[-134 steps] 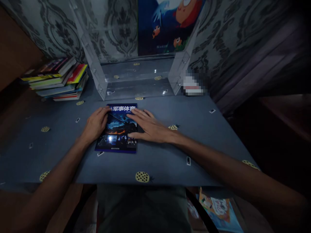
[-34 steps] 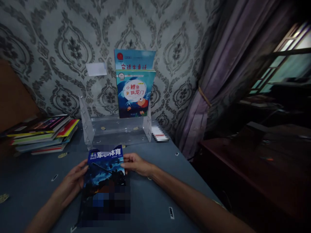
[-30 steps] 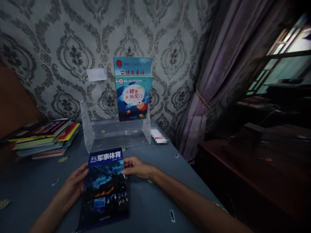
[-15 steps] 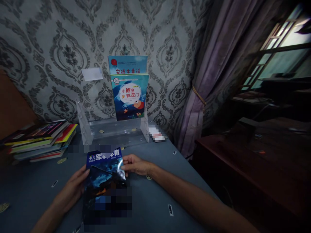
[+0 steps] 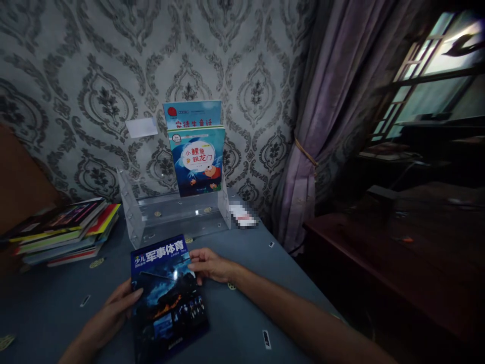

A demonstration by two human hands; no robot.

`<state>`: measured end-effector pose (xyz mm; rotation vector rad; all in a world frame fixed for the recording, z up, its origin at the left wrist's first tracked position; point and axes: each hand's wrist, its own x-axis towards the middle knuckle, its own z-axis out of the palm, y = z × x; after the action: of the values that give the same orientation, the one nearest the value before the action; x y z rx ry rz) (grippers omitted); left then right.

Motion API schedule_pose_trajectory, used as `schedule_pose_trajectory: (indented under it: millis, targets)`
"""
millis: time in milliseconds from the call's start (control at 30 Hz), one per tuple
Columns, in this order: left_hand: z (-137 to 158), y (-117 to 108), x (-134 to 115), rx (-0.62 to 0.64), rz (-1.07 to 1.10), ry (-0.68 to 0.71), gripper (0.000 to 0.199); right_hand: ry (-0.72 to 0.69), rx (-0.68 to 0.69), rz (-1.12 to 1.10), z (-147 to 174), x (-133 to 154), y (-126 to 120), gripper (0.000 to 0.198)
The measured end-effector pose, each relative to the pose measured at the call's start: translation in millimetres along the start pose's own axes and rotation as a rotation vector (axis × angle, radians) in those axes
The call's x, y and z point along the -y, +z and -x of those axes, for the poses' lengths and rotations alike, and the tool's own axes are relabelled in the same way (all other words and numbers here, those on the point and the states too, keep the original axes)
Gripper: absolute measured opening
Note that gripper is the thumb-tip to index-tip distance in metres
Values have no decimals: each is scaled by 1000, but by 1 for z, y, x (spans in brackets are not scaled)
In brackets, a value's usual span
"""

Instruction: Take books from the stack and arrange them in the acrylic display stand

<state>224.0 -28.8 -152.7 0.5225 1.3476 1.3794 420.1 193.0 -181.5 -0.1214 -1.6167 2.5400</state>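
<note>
A dark blue book (image 5: 166,293) with white Chinese lettering faces up, tilted toward me above the table. My left hand (image 5: 117,308) grips its left edge, thumb over the cover. At the upper right edge, my right hand (image 5: 210,265) pinches it between thumb and fingers. Just beyond stands a clear acrylic rack (image 5: 131,212) with stepped tiers. On the rack's right side, a teal picture book (image 5: 199,177) with a fish stands upright, and a light blue book (image 5: 193,111) rises behind it.
To the left lies a stack of books (image 5: 68,227) with mixed covers. A blurred-out white item (image 5: 242,216) rests right of the rack. The grey-blue table (image 5: 242,323) ends along a slanting right edge, with a purple curtain (image 5: 299,187) and dark red furniture (image 5: 379,273) past it.
The dark blue book has turned slightly anticlockwise, and more of its cover shows. Both hands keep their hold on its edges. The view has tilted up a little.
</note>
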Motion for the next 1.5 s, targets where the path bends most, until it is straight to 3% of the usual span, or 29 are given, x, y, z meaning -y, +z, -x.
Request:
schedule_pose_trajectory:
  millis: [267,467,767,1067,1167,1300,1500]
  targets:
    - [4,3,3,49,-111,61,40,-6,1,-1,0,-2,-2,58]
    - [10,4,3,8,-136,70,31,22,2,2,0,5,-2,57]
    - [-9,8,-48,113,-175,61,23,-108,22,14,2,45,0,45]
    - [-33,29,-97,214,-354,374,11,-231,20,197,2,103,-2,33]
    - [-36,33,-94,135,-293,255,12,-268,32,261,6,106,-5,36]
    - [-37,33,-77,63,-261,105,20,-203,132,353,10,95,-12,47]
    - [-38,37,-62,61,-317,122,78,-104,207,480,9,89,-17,54]
